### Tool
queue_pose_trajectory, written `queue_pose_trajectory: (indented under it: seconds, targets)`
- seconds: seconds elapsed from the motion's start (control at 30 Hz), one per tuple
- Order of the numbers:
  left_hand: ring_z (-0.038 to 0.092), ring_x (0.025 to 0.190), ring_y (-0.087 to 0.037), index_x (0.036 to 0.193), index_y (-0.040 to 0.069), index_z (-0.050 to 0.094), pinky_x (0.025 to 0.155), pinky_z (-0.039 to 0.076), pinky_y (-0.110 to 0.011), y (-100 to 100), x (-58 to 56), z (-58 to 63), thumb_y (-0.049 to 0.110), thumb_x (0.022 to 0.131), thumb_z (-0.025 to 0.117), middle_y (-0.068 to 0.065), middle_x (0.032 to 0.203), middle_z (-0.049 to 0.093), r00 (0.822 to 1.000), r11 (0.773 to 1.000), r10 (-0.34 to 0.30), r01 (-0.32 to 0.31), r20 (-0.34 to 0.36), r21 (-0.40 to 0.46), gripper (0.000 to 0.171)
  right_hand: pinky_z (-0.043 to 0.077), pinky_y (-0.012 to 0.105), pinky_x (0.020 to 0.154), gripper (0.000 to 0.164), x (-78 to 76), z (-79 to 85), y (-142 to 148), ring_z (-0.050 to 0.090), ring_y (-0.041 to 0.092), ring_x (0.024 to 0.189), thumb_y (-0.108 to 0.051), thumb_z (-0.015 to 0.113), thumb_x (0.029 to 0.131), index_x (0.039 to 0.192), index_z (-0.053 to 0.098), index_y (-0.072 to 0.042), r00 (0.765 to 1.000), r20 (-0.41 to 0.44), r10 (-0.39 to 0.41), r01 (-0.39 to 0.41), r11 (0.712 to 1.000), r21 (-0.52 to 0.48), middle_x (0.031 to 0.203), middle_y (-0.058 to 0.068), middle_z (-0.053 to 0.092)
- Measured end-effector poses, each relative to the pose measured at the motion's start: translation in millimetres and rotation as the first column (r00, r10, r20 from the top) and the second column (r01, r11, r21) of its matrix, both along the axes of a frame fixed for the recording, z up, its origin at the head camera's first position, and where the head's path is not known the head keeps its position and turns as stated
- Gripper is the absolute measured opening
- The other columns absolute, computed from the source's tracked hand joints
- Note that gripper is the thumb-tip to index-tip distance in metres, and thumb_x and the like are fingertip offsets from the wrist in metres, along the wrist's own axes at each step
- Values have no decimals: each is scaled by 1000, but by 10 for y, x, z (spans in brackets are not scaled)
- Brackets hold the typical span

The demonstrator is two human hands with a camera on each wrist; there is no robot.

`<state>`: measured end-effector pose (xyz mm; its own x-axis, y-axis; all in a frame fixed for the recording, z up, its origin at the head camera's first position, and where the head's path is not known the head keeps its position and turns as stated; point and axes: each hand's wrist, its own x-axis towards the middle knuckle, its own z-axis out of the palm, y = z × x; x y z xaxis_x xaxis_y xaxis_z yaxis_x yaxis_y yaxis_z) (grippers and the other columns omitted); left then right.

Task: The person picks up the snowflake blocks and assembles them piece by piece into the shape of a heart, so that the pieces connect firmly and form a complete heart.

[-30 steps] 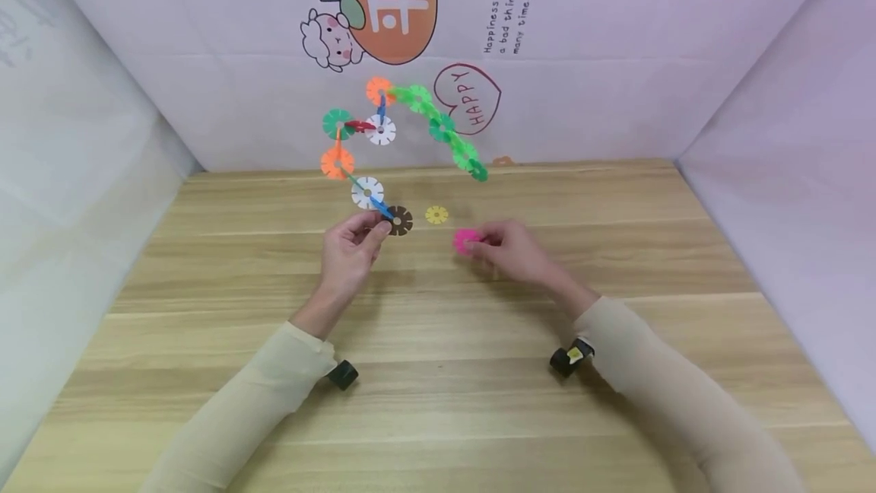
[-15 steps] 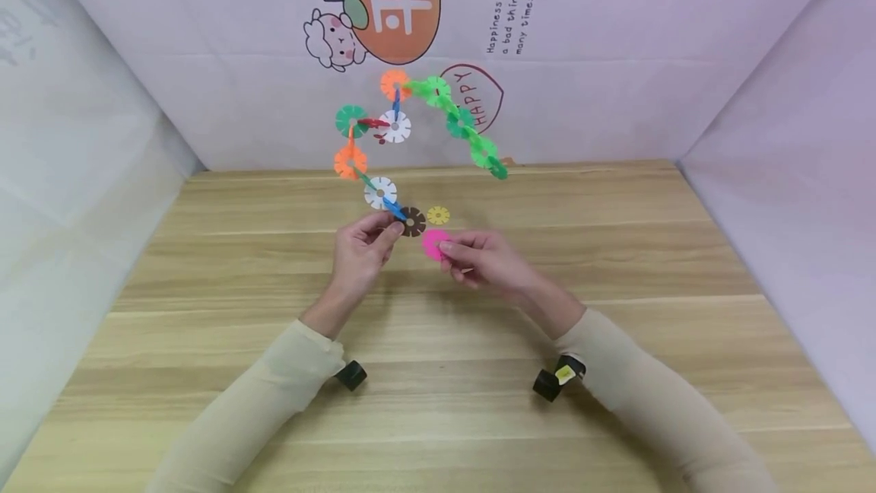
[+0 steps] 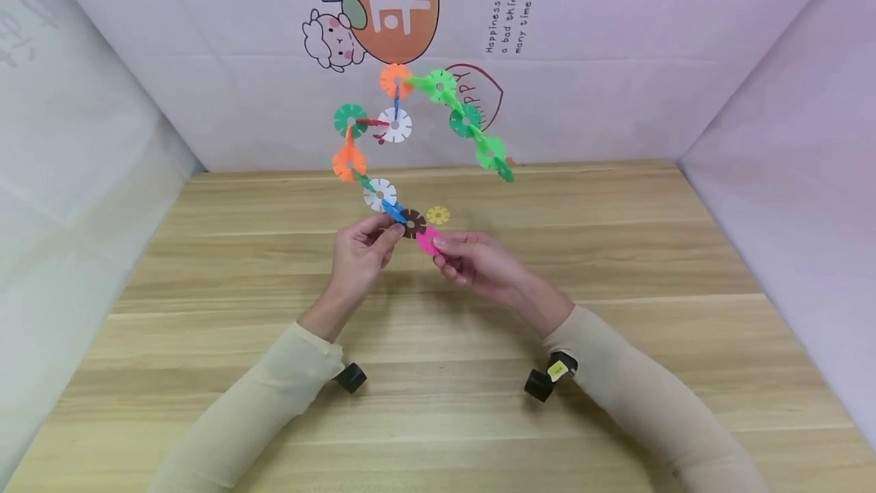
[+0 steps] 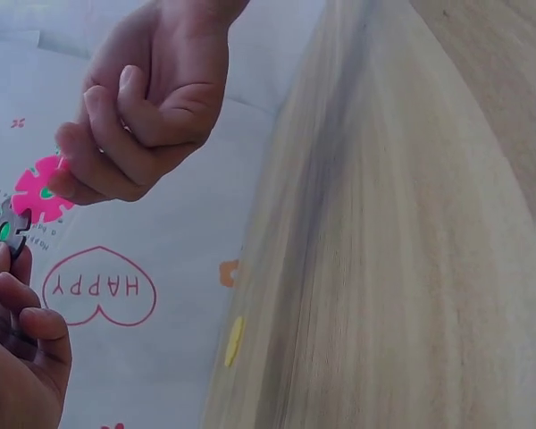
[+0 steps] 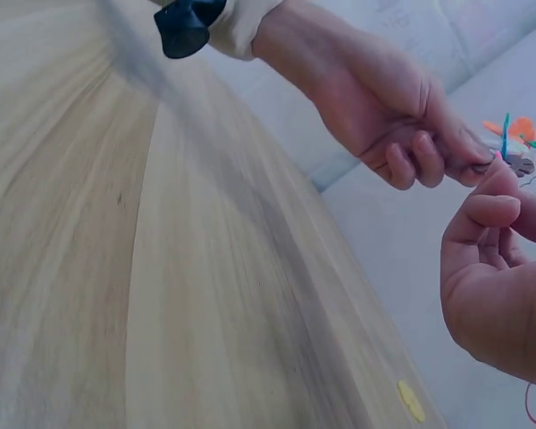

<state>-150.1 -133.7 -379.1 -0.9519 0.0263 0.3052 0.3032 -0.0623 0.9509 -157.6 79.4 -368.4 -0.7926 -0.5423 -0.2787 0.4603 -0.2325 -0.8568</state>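
A curved chain of slotted plastic snowflake discs (image 3: 341,164) rises from my left hand (image 3: 359,253), in orange, green, white, red and blue. At its near end is a brown disc (image 3: 416,216), pinched by the left thumb and fingers close to a blue disc (image 3: 393,211). My right hand (image 3: 482,263) pinches a pink disc (image 3: 427,240) by its right side. In the left wrist view the pink disc (image 4: 37,192) meets the brown one (image 4: 16,225) edge to edge; I cannot tell whether their slots interlock. The right wrist view mostly hides both discs behind fingers.
A yellow disc (image 3: 438,214) lies on the wooden table (image 3: 438,402) just behind the hands. The chain's far green end (image 3: 505,170) hangs in the air before the printed white back cloth (image 3: 588,112). White cloth walls stand on both sides.
My right hand has brought the pink disc leftward to the brown disc's edge and turned it more edge-on. My left hand and the chain have shifted slightly right.
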Motion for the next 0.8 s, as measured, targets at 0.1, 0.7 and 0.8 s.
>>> queue_pose_trajectory:
  seconds: [0.1, 0.7, 0.8]
  targets:
    - [41, 52, -9, 102, -11, 71, 43, 29, -19, 0, -1, -5, -1, 95, 66, -7, 63, 53, 1000, 1000, -4, 4, -18, -2, 13, 42, 15, 51, 22, -3, 9, -28, 54, 8, 60, -9, 55, 104, 120, 66, 1, 998, 65, -18, 20, 999, -35, 77, 4, 64]
    - [42, 59, -12, 101, -13, 72, 50, 33, -20, -64, -34, -29, -1, 95, 67, -5, 74, 65, 993, 995, -25, 14, -111, -95, 14, 46, 15, 53, 18, 26, 94, -152, 54, 9, 60, -6, 46, 107, 111, 63, -1, 970, 242, -30, 76, 980, -183, 76, 5, 62]
    - [41, 58, -12, 102, -10, 73, 49, 32, -20, -78, -50, -29, 1, 95, 67, -3, 71, 61, 996, 996, -10, 2, -86, -88, 14, 48, 15, 55, 18, 13, 99, -169, 56, 9, 61, -7, 47, 107, 110, 63, -1, 972, 235, -29, 73, 981, -181, 77, 5, 63]
